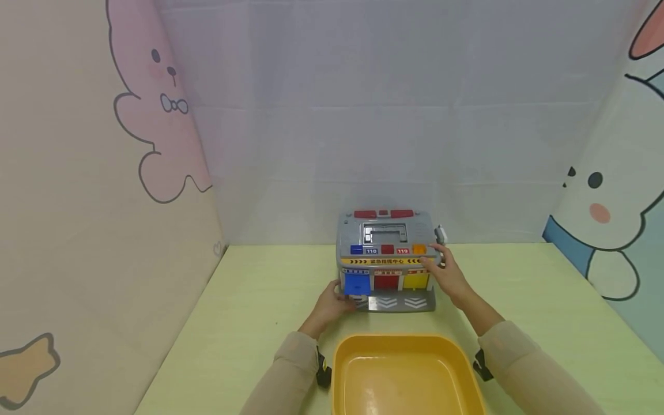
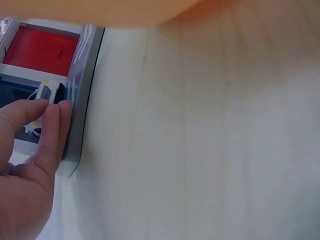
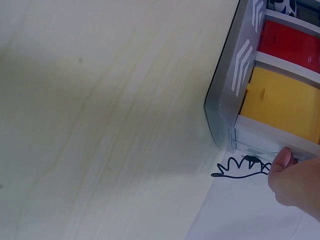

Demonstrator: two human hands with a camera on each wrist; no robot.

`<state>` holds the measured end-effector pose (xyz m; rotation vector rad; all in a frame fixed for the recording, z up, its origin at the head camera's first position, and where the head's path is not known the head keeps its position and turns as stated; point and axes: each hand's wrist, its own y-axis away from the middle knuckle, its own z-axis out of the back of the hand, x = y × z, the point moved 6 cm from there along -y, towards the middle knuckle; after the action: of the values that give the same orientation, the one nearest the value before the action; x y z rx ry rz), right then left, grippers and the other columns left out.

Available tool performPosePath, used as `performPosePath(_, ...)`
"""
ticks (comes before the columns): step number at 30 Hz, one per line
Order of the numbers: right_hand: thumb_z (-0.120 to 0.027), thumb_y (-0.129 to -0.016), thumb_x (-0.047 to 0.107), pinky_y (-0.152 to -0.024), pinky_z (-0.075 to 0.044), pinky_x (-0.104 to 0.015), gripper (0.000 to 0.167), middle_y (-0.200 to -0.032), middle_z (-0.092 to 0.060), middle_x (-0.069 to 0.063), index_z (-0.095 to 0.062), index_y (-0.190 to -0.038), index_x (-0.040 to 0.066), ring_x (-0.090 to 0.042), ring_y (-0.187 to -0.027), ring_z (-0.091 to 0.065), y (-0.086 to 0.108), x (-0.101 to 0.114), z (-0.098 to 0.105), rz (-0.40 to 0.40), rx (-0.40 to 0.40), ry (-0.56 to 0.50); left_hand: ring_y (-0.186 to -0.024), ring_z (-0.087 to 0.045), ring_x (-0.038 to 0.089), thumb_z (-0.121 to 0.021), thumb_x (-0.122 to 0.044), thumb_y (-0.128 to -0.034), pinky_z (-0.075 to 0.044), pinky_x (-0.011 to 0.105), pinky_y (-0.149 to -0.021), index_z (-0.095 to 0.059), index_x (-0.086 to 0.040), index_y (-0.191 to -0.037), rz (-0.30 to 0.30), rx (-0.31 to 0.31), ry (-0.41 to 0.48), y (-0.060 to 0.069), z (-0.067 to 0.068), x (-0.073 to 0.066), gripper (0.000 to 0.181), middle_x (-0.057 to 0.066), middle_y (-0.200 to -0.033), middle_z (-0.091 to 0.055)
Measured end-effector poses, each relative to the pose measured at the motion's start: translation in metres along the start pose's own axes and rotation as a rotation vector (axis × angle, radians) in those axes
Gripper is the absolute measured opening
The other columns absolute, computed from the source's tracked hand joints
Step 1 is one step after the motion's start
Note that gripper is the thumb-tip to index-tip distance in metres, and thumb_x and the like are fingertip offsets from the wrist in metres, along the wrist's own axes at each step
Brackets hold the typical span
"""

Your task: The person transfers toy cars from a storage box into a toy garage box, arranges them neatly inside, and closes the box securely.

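A grey toy garage (image 1: 350,236) with a blue door (image 1: 358,282), a red door (image 1: 386,282) and a yellow door (image 1: 416,280) stands at the back of the table. At its front left corner, my left hand (image 1: 330,304) pinches a small white toy car (image 2: 45,92) between thumb and fingers, at the mouth of the blue bay. The blue door looks swung up; the red and yellow doors are down. My right hand (image 1: 448,279) holds the garage's right front edge, its fingers reaching the roof near the orange button (image 1: 419,249). Part of that hand is hidden in the right wrist view.
A yellow tray (image 1: 402,341) lies in front of the garage, between my forearms. Behind the garage hangs a pale cloth wall (image 1: 290,173). A white and grey part (image 1: 441,233) sticks out at the garage's right side. Cartoon-printed panels flank the table (image 1: 249,300).
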<state>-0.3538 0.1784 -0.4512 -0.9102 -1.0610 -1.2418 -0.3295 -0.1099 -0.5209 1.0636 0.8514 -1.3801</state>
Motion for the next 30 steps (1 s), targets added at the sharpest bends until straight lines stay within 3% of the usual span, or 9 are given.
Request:
performPosePath(4,-0.051,-0.103,0.032,-0.106,-0.026,-0.060,0.068,-0.142,-0.027,-0.033,-0.012,-0.152,0.008,-0.047,-0.128,-0.036,0.000,0.000,0.000,0.005,0.007,-0.016,-0.073,-0.069,0.023,-0.072,-0.005,-0.0849,-0.053,0.042,-0.083,-0.038,0.004,-0.140,0.001,-0.007,0.017,-0.005,0.000,0.000,0.066,0.011,-0.087,-0.068)
performPosePath(9,-0.052,-0.102,0.035,-0.105,-0.030,-0.058,0.068,-0.133,-0.037,-0.030,-0.015,-0.151,0.008,-0.043,-0.120,-0.043,0.001,0.000,-0.001,0.019,-0.007,-0.002,-0.066,-0.068,0.023,-0.070,0.001,-0.0834,-0.057,0.037,-0.068,-0.045,0.007,-0.131,-0.016,-0.067,-0.015,-0.009,0.004,-0.003,0.054,0.012,-0.081,-0.068)
performPosePath(15,-0.052,-0.102,0.037,-0.103,-0.033,-0.056,0.068,-0.124,-0.043,-0.026,-0.016,-0.151,0.008,-0.039,-0.111,-0.049,0.002,0.003,-0.001,0.040,-0.020,0.005,-0.055,-0.064,0.019,-0.061,0.004,-0.0863,-0.054,0.031,-0.053,-0.049,0.007,-0.120,-0.014,-0.091,-0.030,-0.014,0.009,-0.004,0.036,0.009,-0.071,-0.066)
performPosePath(20,-0.053,-0.102,0.037,-0.103,-0.033,-0.055,0.068,-0.124,-0.044,-0.026,-0.017,-0.151,0.008,-0.040,-0.111,-0.050,0.001,0.002,-0.001,0.034,-0.016,0.010,-0.051,-0.061,0.016,-0.058,-0.006,-0.0952,-0.050,0.027,-0.051,-0.053,0.002,-0.106,0.000,-0.112,-0.065,-0.014,0.014,-0.004,0.015,0.007,-0.067,-0.065)
performPosePath(30,-0.052,-0.102,0.036,-0.102,-0.034,-0.055,0.068,-0.112,-0.049,-0.020,-0.016,-0.151,0.007,-0.038,-0.107,-0.051,0.004,0.005,0.000,0.045,-0.013,0.004,-0.060,-0.060,0.015,-0.064,-0.016,-0.0937,-0.047,0.027,-0.054,-0.058,-0.001,-0.102,-0.008,-0.161,-0.060,-0.009,0.023,-0.012,0.018,0.006,-0.076,-0.062)
